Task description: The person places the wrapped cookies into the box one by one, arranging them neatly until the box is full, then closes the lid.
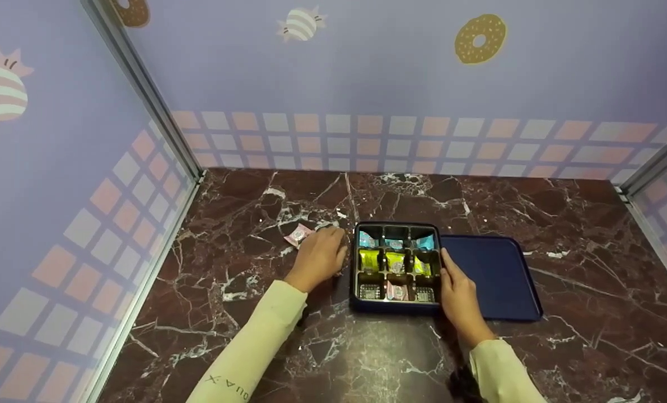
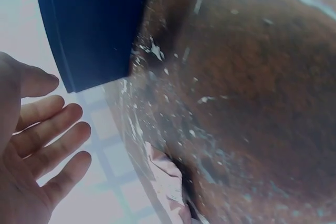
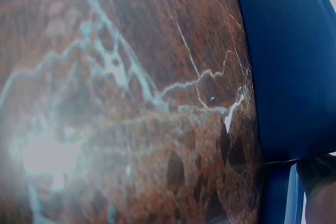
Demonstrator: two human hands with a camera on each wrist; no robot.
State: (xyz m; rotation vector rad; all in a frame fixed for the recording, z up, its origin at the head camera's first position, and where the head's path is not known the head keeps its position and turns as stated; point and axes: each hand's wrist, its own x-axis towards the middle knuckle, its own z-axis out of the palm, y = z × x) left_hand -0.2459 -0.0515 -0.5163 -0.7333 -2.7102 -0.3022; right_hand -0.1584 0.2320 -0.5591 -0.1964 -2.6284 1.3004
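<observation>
A dark blue box (image 1: 399,308) with a black divided insert stands on the table. Blue-wrapped candies (image 1: 393,244) lie in its back row and yellow-wrapped candies (image 1: 395,262) in the middle row. One pink-wrapped candy (image 1: 396,291) sits in the front middle compartment; the front corner compartments show bare ridged floors. My left hand (image 1: 319,254) is left of the box, beside a loose pink-wrapped candy (image 1: 299,235). In the left wrist view its fingers (image 2: 63,140) are spread and loosely bent, holding nothing. My right hand (image 1: 461,296) rests with extended fingers along the box's right wall.
A flat dark blue lid (image 1: 493,277) lies on the table to the right of the box, partly behind my right hand. The dark red marbled table (image 1: 243,207) is bordered by a purple back wall (image 1: 367,73) and side panels (image 1: 59,184).
</observation>
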